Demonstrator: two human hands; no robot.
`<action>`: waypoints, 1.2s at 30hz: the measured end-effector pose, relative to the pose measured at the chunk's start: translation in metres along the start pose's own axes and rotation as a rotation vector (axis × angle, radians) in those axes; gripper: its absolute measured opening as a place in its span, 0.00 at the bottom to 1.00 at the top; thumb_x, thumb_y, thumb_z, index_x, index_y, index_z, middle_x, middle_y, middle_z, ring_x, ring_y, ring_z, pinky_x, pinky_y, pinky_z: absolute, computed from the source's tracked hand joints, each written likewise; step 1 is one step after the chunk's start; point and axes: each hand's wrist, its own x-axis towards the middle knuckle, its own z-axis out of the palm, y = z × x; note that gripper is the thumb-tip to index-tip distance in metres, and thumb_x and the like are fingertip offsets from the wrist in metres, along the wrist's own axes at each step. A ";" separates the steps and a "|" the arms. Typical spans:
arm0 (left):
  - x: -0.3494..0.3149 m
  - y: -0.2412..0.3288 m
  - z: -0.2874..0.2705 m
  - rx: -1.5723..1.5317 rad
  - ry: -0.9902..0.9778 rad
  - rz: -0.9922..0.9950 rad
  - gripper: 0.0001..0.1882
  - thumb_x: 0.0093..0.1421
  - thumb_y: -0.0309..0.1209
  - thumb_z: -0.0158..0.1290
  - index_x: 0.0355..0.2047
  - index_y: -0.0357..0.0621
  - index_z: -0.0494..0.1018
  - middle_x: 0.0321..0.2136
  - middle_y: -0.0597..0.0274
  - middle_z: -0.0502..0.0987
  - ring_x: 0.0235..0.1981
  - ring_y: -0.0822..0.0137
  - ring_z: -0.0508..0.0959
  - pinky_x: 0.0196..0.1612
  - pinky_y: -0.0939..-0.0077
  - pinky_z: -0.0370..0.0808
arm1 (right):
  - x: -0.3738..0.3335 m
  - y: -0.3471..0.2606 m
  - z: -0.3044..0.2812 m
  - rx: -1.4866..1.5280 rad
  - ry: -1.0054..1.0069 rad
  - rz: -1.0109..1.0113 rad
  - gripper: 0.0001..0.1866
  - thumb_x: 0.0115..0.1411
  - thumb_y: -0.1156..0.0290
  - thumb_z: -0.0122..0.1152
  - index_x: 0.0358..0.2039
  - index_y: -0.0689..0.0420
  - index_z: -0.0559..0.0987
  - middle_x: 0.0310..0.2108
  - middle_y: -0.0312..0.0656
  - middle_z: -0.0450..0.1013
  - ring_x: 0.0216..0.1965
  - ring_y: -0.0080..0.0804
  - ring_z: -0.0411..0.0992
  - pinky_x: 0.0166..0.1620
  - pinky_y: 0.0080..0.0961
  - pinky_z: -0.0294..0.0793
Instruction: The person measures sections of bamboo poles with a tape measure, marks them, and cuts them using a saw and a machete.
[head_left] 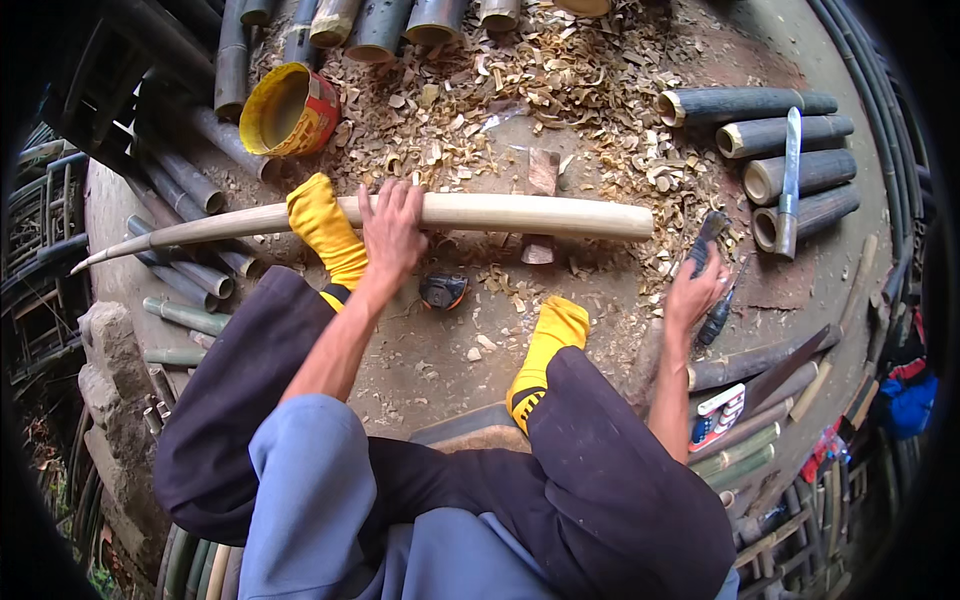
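Note:
A long, pale, shaved pole (540,214) lies across in front of me, curved and tapering to a thin tip at the far left. My left hand (393,228) is closed over it left of its middle, beside my left foot in a yellow sock (327,228). A short wooden block (538,249) sits beneath the pole toward its thick end. Beyond that end, my right hand (697,290) is closed around a dark tool (708,240) whose working end I cannot make out. Just right of this hand lies another dark-handled tool (716,322).
Wood shavings (590,90) cover the floor ahead. A yellow-and-red bucket (291,110) stands at the far left. A long blade (790,180) lies across dark bamboo lengths (745,104) at right. A black-and-orange tape measure (443,290) rests between my feet.

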 end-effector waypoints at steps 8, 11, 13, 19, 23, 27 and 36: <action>0.069 0.051 -0.009 -0.134 -0.043 0.088 0.23 0.40 0.30 0.58 0.40 0.46 0.67 0.33 0.59 0.72 0.38 0.60 0.72 0.41 0.64 0.65 | -0.097 -0.118 0.047 0.351 -0.477 -0.117 0.37 0.53 0.56 0.62 0.57 0.65 0.62 0.49 0.60 0.64 0.47 0.51 0.69 0.46 0.41 0.73; 0.083 0.063 -0.010 -0.179 -0.195 0.141 0.24 0.41 0.29 0.58 0.40 0.45 0.66 0.33 0.58 0.72 0.39 0.60 0.72 0.42 0.64 0.64 | -0.091 -0.139 0.070 0.381 -0.407 -0.070 0.37 0.47 0.58 0.65 0.55 0.63 0.64 0.42 0.60 0.66 0.41 0.56 0.70 0.40 0.45 0.73; 0.079 0.071 -0.008 -0.216 -0.210 0.143 0.23 0.39 0.27 0.57 0.39 0.43 0.65 0.33 0.57 0.71 0.39 0.59 0.72 0.43 0.64 0.64 | -0.086 -0.138 0.071 0.433 -0.382 -0.032 0.35 0.47 0.60 0.64 0.53 0.64 0.65 0.40 0.60 0.66 0.39 0.57 0.70 0.39 0.46 0.72; 0.077 0.084 0.009 -0.260 -0.186 0.118 0.25 0.36 0.24 0.55 0.39 0.42 0.63 0.34 0.56 0.69 0.40 0.57 0.72 0.43 0.62 0.64 | -0.081 -0.144 0.073 0.530 -0.355 0.000 0.29 0.49 0.61 0.63 0.47 0.66 0.68 0.39 0.61 0.66 0.38 0.60 0.69 0.40 0.47 0.72; 0.081 0.101 0.011 -0.302 -0.163 0.130 0.28 0.35 0.24 0.56 0.40 0.43 0.62 0.37 0.55 0.67 0.41 0.54 0.71 0.43 0.60 0.63 | -0.084 -0.143 0.077 0.503 -0.342 -0.007 0.31 0.49 0.57 0.66 0.45 0.67 0.68 0.40 0.63 0.66 0.40 0.61 0.69 0.40 0.46 0.72; 0.085 0.110 0.011 -0.331 -0.236 0.139 0.30 0.34 0.25 0.57 0.42 0.43 0.61 0.37 0.53 0.66 0.42 0.54 0.70 0.44 0.58 0.63 | -0.082 -0.136 0.079 0.488 -0.355 -0.059 0.30 0.50 0.57 0.65 0.45 0.68 0.68 0.41 0.60 0.66 0.39 0.59 0.70 0.40 0.45 0.73; 0.082 0.110 0.011 -0.078 -0.263 0.184 0.34 0.38 0.27 0.60 0.49 0.41 0.60 0.45 0.54 0.68 0.47 0.56 0.70 0.48 0.56 0.66 | -0.037 -0.011 -0.010 -0.037 -0.032 0.173 0.35 0.47 0.70 0.66 0.56 0.47 0.65 0.47 0.51 0.62 0.52 0.50 0.57 0.52 0.49 0.59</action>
